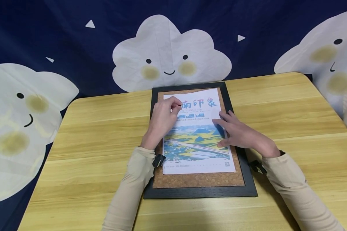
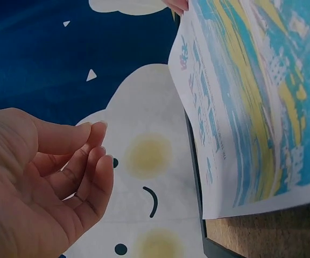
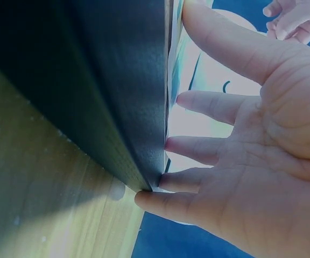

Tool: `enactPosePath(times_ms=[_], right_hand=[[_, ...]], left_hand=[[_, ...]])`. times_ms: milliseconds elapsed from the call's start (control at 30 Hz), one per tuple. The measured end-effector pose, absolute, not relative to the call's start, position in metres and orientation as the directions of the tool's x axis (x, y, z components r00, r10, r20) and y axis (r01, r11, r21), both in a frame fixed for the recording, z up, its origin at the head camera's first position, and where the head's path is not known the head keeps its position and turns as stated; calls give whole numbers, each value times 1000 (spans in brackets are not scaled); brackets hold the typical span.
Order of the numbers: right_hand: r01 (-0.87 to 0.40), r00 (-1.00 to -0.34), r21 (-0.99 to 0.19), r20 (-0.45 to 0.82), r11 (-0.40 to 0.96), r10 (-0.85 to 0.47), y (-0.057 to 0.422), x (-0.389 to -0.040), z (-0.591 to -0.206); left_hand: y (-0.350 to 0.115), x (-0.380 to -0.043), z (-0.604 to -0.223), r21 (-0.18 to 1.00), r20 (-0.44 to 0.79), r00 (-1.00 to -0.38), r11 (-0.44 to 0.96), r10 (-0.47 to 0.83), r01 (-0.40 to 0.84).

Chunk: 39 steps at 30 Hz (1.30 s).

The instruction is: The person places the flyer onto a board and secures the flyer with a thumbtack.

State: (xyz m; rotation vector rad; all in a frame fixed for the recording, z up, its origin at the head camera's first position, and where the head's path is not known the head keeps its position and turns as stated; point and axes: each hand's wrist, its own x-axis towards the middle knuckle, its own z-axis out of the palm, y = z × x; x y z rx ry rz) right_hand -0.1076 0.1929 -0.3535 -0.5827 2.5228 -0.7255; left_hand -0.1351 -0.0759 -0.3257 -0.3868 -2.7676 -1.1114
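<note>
A cork board (image 1: 199, 180) in a black frame (image 1: 200, 192) lies on the table under a printed poster (image 1: 196, 147) with a landscape and large Chinese characters. Over the poster's upper left, my left hand (image 1: 163, 117) pinches thumb and forefinger together at a tiny dark object (image 1: 180, 105), too small to make out. In the left wrist view the same hand (image 2: 63, 172) hides whatever lies between its fingertips. My right hand (image 1: 240, 133) rests with spread fingers along the poster's right edge. The right wrist view shows fingertips (image 3: 168, 183) against the black frame.
The wooden table (image 1: 98, 144) extends to both sides of the board. Behind it hangs a dark blue cloth (image 1: 98, 48) with smiling clouds, close to the frame's far edge. The poster's upper right edge curves slightly.
</note>
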Motion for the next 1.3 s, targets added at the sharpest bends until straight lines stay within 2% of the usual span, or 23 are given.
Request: enactPosePath(times_ms=[1300], right_hand=[[-271,-809,-583,-294,766,-509,193,-108,-353]], left_hand=[[-72,-136,-331,657,162,-968,712,189,249]])
